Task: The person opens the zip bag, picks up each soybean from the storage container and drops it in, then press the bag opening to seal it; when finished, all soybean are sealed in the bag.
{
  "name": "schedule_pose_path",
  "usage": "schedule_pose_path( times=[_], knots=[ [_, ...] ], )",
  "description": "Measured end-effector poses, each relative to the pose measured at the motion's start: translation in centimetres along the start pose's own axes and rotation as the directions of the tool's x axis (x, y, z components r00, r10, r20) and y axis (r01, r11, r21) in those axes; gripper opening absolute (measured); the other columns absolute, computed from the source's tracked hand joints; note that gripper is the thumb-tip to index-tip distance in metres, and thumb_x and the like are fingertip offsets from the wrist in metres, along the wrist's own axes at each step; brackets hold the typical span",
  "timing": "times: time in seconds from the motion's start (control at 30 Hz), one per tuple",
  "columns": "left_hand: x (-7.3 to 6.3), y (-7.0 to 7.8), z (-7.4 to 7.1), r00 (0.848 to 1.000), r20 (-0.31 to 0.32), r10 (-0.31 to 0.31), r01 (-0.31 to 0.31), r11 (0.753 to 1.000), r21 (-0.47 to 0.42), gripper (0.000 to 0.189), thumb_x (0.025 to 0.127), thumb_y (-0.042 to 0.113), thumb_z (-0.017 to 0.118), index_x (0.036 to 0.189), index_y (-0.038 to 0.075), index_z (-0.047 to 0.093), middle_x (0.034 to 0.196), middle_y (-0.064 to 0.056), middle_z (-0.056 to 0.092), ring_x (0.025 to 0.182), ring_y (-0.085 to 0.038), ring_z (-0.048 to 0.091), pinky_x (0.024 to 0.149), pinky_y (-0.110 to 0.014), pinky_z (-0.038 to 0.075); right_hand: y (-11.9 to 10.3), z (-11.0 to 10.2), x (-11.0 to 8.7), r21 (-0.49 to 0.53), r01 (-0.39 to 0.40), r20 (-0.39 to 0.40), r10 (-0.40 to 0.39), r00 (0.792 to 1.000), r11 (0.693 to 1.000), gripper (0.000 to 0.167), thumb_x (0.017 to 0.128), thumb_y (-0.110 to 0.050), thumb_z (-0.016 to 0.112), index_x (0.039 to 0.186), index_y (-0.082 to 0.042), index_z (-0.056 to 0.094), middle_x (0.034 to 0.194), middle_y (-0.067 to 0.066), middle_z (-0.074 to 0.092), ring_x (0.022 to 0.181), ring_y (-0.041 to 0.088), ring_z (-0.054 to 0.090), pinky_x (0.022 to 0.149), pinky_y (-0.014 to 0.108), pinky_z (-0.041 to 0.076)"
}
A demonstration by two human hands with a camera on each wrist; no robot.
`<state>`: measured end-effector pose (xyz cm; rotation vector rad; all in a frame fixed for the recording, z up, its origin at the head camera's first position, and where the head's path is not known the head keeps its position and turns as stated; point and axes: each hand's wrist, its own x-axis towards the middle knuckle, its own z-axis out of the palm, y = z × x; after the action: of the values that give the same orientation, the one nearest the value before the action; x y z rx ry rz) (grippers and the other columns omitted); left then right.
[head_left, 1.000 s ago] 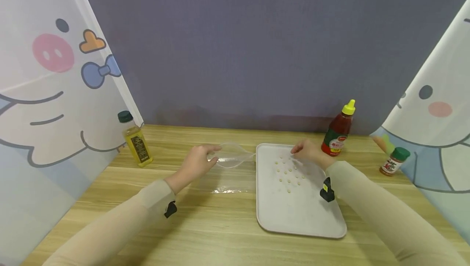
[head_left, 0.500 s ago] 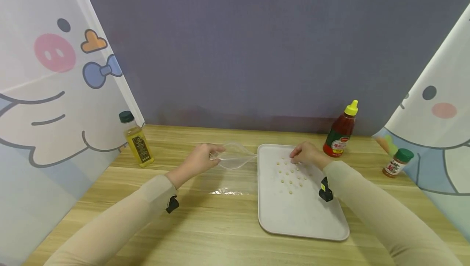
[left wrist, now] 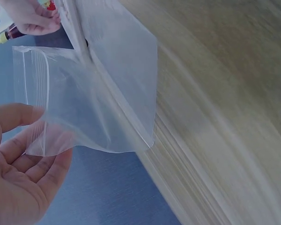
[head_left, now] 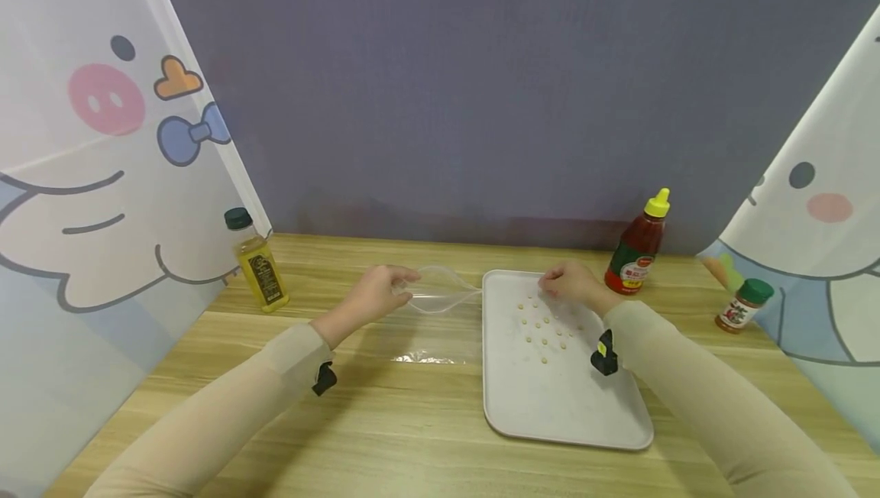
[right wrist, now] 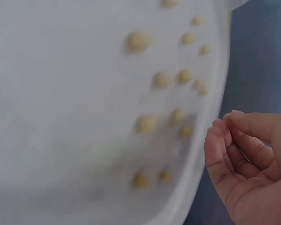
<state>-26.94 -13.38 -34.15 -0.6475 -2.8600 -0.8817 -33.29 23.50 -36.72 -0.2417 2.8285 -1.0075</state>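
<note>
My left hand [head_left: 374,295] holds the mouth edge of a clear zip bag [head_left: 433,334] between thumb and fingers. The bag lies left of the tray, its mouth spread apart; the zip ridges show in the left wrist view, beside the thumb [left wrist: 18,116]. My right hand [head_left: 574,284] hovers by the far edge of a white tray [head_left: 550,406]. Its thumb and fingertips [right wrist: 220,126] pinch together on what seems a soybean, almost wholly hidden by the fingers. Several pale yellow soybeans [right wrist: 138,42] lie scattered on the tray, nearer its far end.
An oil bottle [head_left: 261,269] with a dark cap stands at the left. A red sauce bottle [head_left: 635,253] with a yellow nozzle stands behind the tray, and a small green-capped spice jar [head_left: 742,305] at the right. A grey partition [head_left: 440,101] closes the back of the wooden table [head_left: 385,422].
My right hand dips to the tray half a second ago, then lifts and shifts slightly left with its fingertips pinched. My left hand keeps its grip on the zip bag.
</note>
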Motion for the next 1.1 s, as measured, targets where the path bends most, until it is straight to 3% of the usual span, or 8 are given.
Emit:
schedule_pose_path(
  times=[0.2,0.4,0.63,0.8,0.97,1.1],
  knots=[
    [0.2,0.0,0.1,0.999,-0.012,-0.034,0.033,0.999,-0.025,0.034,0.087,0.007,0.069,0.121,0.007,0.067,0.123,-0.009,0.067,0.115,-0.032,0.062,0.102,-0.048,0.049,-3.9,0.0,-0.8,0.166,0.063,0.005,-0.065,0.998,0.984,0.027,0.093,-0.016,0.065,0.109,0.005,0.068,0.095,0.017,0.072,0.086,0.028,0.067,0.085,0.044,0.057],
    [0.3,0.3,0.1,0.998,-0.014,-0.054,0.053,0.998,-0.025,0.036,0.087,0.008,0.070,0.122,0.007,0.066,0.124,-0.009,0.067,0.115,-0.032,0.062,0.099,-0.046,0.052,-8.3,0.7,-1.7,0.313,0.111,0.011,-0.120,0.993,0.943,0.022,0.090,-0.012,0.069,0.107,0.002,0.070,0.090,0.008,0.073,0.083,0.022,0.067,0.080,0.034,0.058],
    [0.3,0.6,0.0,0.997,0.011,-0.081,0.081,0.995,-0.049,0.041,0.084,0.006,0.072,0.124,0.005,0.064,0.125,-0.011,0.066,0.114,-0.033,0.062,0.099,-0.045,0.052,-11.7,2.6,-1.9,0.364,0.166,0.029,-0.189,0.982,0.916,0.019,0.086,-0.011,0.072,0.102,0.000,0.072,0.088,0.005,0.074,0.073,0.013,0.066,0.076,0.030,0.058],
    [0.4,0.7,0.0,0.997,0.021,-0.079,0.080,0.996,-0.044,0.043,0.081,0.002,0.073,0.123,0.003,0.064,0.123,-0.011,0.067,0.112,-0.032,0.063,0.097,-0.043,0.053,-13.7,4.0,-1.7,0.318,0.202,0.006,-0.215,0.977,0.926,0.014,0.084,-0.008,0.073,0.095,0.001,0.074,0.083,0.005,0.074,0.068,0.011,0.064,0.070,0.029,0.059],
    [0.5,1.0,-0.1,0.995,0.031,-0.098,0.099,0.994,-0.046,0.043,0.081,0.002,0.074,0.124,0.003,0.064,0.124,-0.011,0.067,0.112,-0.031,0.064,0.096,-0.041,0.054,-15.0,5.2,-1.5,0.136,0.237,-0.036,-0.235,0.971,0.962,0.008,0.083,-0.009,0.075,0.089,-0.005,0.078,0.084,0.006,0.075,0.071,0.014,0.067,0.065,0.026,0.057],
    [0.7,1.2,-0.1,0.994,0.042,-0.098,0.100,0.994,-0.036,0.042,0.081,0.003,0.074,0.122,0.004,0.065,0.123,-0.011,0.067,0.109,-0.030,0.065,0.094,-0.040,0.055,-15.6,5.9,-1.6,0.007,0.264,-0.065,-0.263,0.963,0.965,0.006,0.082,-0.009,0.076,0.086,-0.007,0.078,0.086,0.005,0.076,0.078,0.015,0.069,0.066,0.024,0.056]
  ],
)
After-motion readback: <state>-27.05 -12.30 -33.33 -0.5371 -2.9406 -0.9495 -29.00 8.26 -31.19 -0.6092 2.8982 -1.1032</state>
